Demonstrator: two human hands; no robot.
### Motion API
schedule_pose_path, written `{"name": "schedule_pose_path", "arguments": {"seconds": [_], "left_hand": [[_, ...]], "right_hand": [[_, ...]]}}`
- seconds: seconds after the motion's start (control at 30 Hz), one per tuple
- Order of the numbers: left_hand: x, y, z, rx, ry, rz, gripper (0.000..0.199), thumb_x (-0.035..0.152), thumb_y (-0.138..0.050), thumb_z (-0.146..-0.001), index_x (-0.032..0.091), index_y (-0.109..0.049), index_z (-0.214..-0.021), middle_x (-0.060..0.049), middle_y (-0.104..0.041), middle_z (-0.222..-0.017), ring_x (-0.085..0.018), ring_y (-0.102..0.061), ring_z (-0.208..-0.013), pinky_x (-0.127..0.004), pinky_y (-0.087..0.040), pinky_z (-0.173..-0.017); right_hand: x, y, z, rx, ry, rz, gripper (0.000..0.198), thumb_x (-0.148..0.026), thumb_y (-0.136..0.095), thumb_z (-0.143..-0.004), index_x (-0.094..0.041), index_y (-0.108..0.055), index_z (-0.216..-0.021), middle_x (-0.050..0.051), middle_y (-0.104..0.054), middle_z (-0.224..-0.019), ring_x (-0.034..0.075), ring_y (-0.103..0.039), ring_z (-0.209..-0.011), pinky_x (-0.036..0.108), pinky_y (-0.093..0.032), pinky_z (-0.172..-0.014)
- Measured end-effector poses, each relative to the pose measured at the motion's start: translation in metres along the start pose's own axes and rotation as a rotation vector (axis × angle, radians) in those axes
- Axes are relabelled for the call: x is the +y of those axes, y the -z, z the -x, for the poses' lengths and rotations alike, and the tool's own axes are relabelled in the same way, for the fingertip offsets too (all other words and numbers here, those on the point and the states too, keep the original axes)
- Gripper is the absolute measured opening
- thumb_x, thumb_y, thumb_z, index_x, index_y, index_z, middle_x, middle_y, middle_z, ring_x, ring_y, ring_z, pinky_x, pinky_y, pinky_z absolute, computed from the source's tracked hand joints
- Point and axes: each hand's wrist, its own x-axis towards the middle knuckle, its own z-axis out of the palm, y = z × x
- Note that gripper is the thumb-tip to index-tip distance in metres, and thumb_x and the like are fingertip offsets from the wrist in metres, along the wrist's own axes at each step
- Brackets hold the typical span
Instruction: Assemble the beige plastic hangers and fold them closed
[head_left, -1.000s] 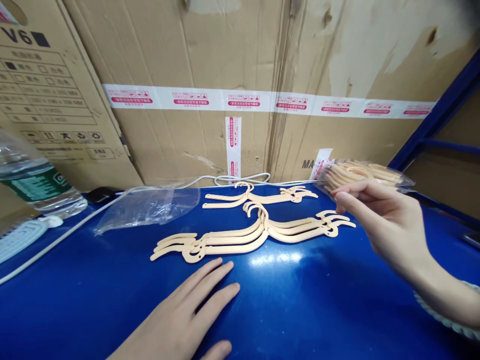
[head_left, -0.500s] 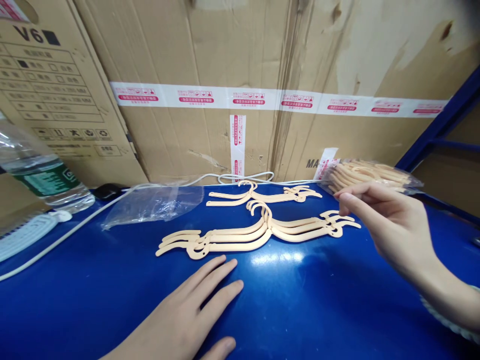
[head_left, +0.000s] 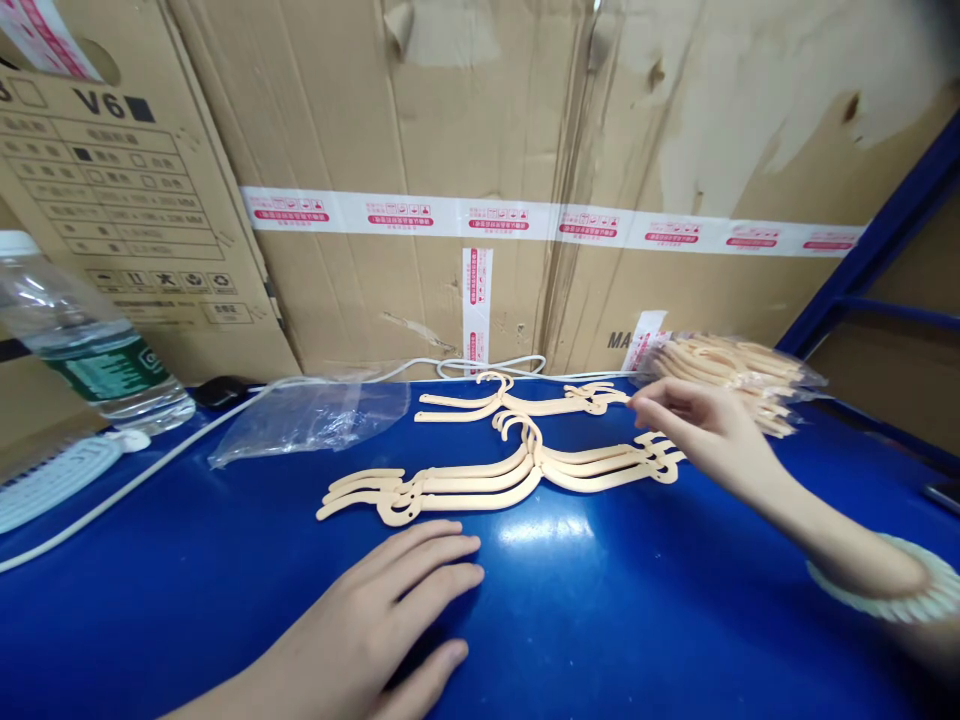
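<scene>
Over the glossy blue counter point(head_left: 637, 620), both bare hands stay low around a set of folding hangers in cream-coloured plastic. The left hand point(head_left: 382, 610) lies palm down in the foreground, its fingers long and loosely spread, the thumb set apart from them; it is relaxed and holds nothing. Its fingertips point forward and to the right, near the left half of the front cream plastic hangers point(head_left: 534, 462) yet apart from them. The left forearm comes in from the bottom edge, slanting up to the right.

The right hand point(head_left: 701, 420) is raised at the far side, above the right end of the front hangers, partly hiding it. Its fingers curl in and the thumb meets them near the tips, directed left toward the tip of the rear cream plastic hangers point(head_left: 540, 407); whether it pinches that tip or merely hovers by it, I cannot tell. The right forearm reaches in diagonally from the lower right, a pale ribbed band point(head_left: 885, 600) around the wrist.

The front hangers lie nested together at the middle of the counter, hooks upward; the rear ones lie just behind, with plain straight ends on the left. Behind the right hand sits a clear plastic bag packed with cream pieces point(head_left: 735, 360).
</scene>
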Motion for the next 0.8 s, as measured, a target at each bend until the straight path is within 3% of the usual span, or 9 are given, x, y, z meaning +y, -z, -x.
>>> {"name": "schedule_pose_path", "arguments": {"seconds": [0.17,0.3,0.43,0.57,0.8], "left_hand": [[-0.001,-0.001,-0.001,0.065,-0.019,0.066,0.032,0.019,-0.057,-0.088,0.027,-0.064,-0.118,-0.002,-0.068,-0.123,-0.02,-0.063,-0.115,-0.027,-0.052,-0.1],[-0.001,-0.002,0.0,0.048,-0.028,0.079,0.029,0.019,-0.057,-0.09,0.026,-0.063,-0.117,-0.002,-0.07,-0.119,-0.019,-0.063,-0.114,-0.026,-0.052,-0.099],[-0.003,-0.009,0.003,0.07,-0.013,0.145,0.029,0.018,-0.055,-0.091,0.027,-0.061,-0.118,-0.002,-0.069,-0.118,-0.02,-0.062,-0.116,-0.028,-0.052,-0.099],[-0.006,-0.017,0.004,0.091,-0.023,0.203,0.028,0.019,-0.053,-0.093,0.027,-0.06,-0.119,-0.004,-0.07,-0.117,-0.021,-0.061,-0.115,-0.032,-0.052,-0.098],[-0.005,-0.014,0.005,0.099,-0.01,0.25,0.028,0.022,-0.053,-0.094,0.026,-0.06,-0.121,-0.005,-0.07,-0.115,-0.022,-0.062,-0.113,-0.033,-0.053,-0.097]], "right_hand": [[0.027,0.001,-0.04,-0.195,0.105,0.392,0.023,-0.032,-0.051,-0.089,-0.017,-0.068,-0.089,0.005,-0.074,-0.082,0.019,-0.069,-0.073,0.029,-0.052,-0.065],[0.038,-0.012,-0.076,-0.283,0.1,0.572,0.016,-0.017,-0.056,-0.085,-0.015,-0.072,-0.089,0.006,-0.075,-0.083,0.02,-0.071,-0.079,0.026,-0.051,-0.07],[0.041,-0.035,-0.101,-0.385,0.086,0.704,0.01,-0.021,-0.065,-0.087,-0.015,-0.07,-0.094,0.006,-0.072,-0.093,0.02,-0.068,-0.087,0.032,-0.053,-0.079],[0.041,-0.054,-0.111,-0.467,0.096,0.779,0.019,-0.032,-0.061,-0.094,-0.016,-0.065,-0.103,0.005,-0.067,-0.103,0.018,-0.065,-0.093,0.039,-0.053,-0.085],[0.03,-0.055,-0.113,-0.422,0.174,0.69,0.008,-0.02,-0.064,-0.089,-0.015,-0.068,-0.093,0.006,-0.07,-0.094,0.019,-0.066,-0.088,0.037,-0.053,-0.083]]}}
